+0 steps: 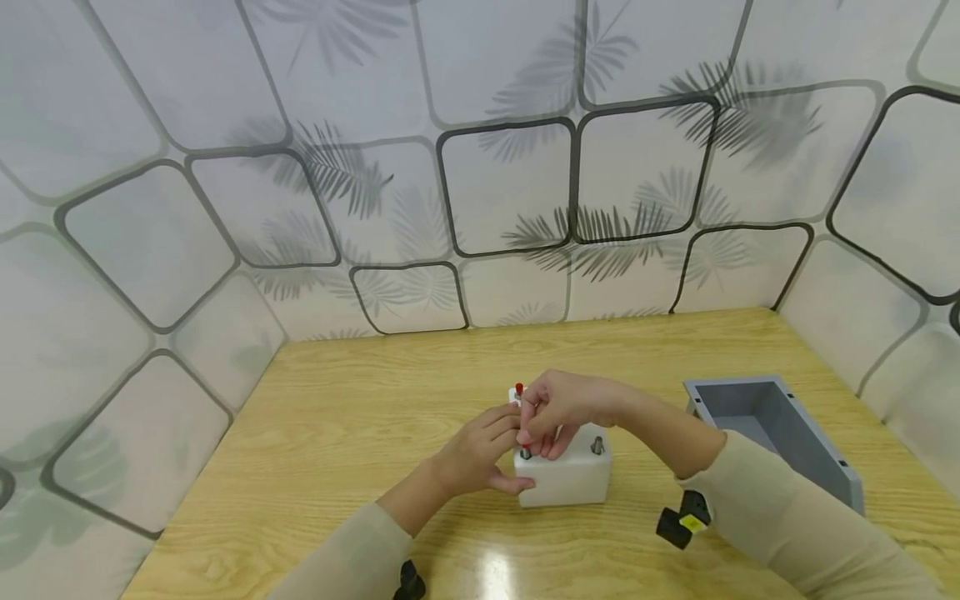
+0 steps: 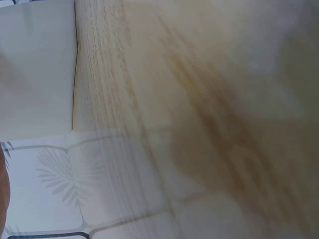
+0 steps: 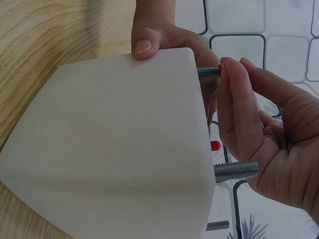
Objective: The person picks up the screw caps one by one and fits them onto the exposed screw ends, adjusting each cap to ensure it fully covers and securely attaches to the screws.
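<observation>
A white block [image 1: 562, 485] with threaded metal studs stands on the wooden table. My left hand [image 1: 476, 450] steadies it at its left side, the thumb against the near face and the fingers over the side. Between thumb and fingertips, my right hand [image 1: 562, 408] pinches a small red cap [image 3: 220, 70] at the end of the near left stud [image 3: 208, 71]. Another red cap [image 1: 519, 388] tops a stud farther back. The near right stud [image 3: 237, 171] is bare metal, as is a further stud [image 3: 218, 225]. In the left wrist view the block [image 2: 35, 74] shows only partly.
To the right of the block is a grey plastic bin [image 1: 731, 383], close beside my right forearm. A black wrist device [image 1: 684, 521] with a yellow mark hangs at the right sleeve. Patterned fabric walls [image 1: 510, 192] enclose the table [image 1: 360, 400] at the back and sides.
</observation>
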Available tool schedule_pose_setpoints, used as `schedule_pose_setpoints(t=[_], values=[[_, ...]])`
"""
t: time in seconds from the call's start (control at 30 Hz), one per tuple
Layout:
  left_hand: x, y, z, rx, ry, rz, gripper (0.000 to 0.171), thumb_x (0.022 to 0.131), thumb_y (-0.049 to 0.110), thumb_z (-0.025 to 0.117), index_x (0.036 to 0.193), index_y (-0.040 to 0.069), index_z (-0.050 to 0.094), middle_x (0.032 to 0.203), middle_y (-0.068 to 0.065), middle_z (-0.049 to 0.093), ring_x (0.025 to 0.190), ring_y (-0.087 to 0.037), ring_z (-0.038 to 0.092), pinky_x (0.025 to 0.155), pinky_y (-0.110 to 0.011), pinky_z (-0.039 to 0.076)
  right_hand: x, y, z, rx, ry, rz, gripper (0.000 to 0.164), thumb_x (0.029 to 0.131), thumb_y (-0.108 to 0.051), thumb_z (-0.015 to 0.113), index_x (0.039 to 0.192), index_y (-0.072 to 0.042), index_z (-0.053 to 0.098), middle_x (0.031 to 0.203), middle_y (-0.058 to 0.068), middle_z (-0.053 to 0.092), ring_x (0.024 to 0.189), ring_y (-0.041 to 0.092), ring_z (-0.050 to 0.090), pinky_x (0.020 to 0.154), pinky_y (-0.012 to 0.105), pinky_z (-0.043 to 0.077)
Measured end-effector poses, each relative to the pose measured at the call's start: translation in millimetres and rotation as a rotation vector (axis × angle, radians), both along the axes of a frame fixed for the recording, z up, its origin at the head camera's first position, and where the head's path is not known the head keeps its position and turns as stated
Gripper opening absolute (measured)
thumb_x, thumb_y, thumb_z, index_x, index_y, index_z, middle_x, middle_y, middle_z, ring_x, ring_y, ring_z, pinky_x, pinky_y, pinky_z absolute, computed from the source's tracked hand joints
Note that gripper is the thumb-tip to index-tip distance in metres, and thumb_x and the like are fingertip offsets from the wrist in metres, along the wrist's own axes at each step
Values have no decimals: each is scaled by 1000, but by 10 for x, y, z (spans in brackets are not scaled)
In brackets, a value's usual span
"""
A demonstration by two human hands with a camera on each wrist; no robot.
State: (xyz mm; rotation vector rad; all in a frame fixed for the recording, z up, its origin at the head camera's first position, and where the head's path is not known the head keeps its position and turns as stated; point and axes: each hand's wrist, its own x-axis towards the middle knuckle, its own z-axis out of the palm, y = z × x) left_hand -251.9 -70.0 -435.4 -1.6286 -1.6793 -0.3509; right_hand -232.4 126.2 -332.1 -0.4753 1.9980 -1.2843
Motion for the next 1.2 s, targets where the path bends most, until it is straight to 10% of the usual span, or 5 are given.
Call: schedule_pose_setpoints(t=[1.2], values=[[10, 8, -5, -5, -8, 0, 59, 68, 45, 79, 102, 1, 62, 104, -9, 66, 104, -19, 61, 105, -34, 43, 37, -24, -84, 15, 14, -1, 6, 83, -3, 66, 80, 1, 63, 67, 8, 65, 57, 13, 63, 55, 28, 58]])
